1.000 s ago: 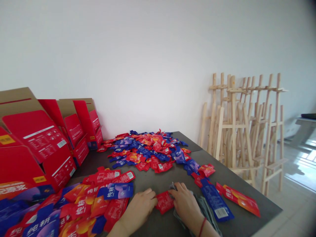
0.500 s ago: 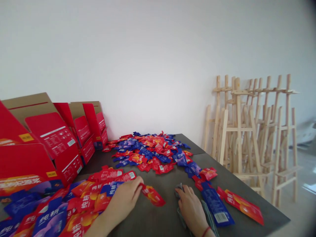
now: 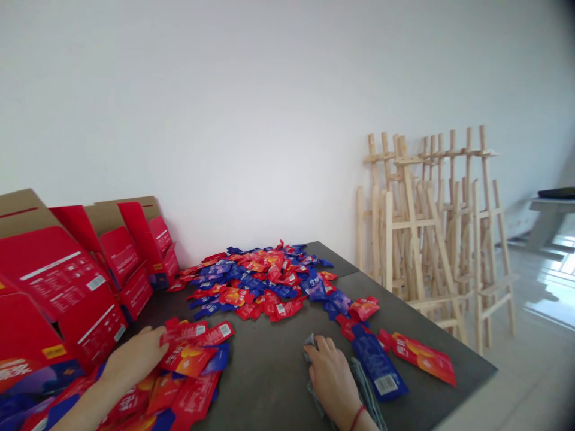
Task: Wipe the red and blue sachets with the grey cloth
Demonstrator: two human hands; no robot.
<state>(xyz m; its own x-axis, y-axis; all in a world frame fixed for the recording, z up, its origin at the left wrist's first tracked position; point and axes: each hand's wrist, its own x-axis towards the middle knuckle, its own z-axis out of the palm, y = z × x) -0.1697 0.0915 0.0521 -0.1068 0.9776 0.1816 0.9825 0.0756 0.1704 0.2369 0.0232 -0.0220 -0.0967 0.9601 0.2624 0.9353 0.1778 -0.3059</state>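
Head view: my left hand (image 3: 137, 356) is over the near pile (image 3: 193, 398) of pouches, fingertips just beside the left end of a red-orange pouch (image 3: 189, 360) lying on top. Those fingers are bent, but I cannot tell whether they grip anything. That pouch lies to their right, its long axis running mostly left to right, the right end slanting slightly away from me; I can't make out which end is the spout. A purple-blue pouch (image 3: 220, 359) shows from beneath its right end.

My right hand (image 3: 333, 378) is closed on a grey-green cloth (image 3: 365, 383). A tuft pokes out past my fingertips, and the folds run lengthwise back beside my wrist, toward me and slightly right. Just right of the cloth, a dark blue pouch (image 3: 380, 364) points its narrow neck away from me and to the left, its barcode end toward me. Beyond it a long red pouch (image 3: 424, 358) slants the same way, narrow end to the left.
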